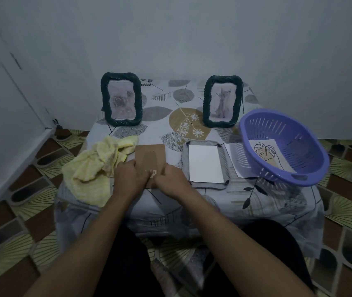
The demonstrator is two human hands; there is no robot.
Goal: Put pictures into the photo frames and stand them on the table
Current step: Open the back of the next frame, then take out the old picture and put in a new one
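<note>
two frames (121, 99) already stand at the back of the counter (192, 202). third frame (205, 185) lies face down, paper (205, 163) in. left grip (131, 174) and right grip (170, 179) pinch the backing board (149, 152) beside it. next, i'd guess, it gets seated squarely on that frame.

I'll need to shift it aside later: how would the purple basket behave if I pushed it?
The purple basket looks like thin slotted plastic, so it is probably light and stiff. It seems to sit tilted, so it may rock or tip. It rests partly on a paper sheet, which might slide along with it.
</note>
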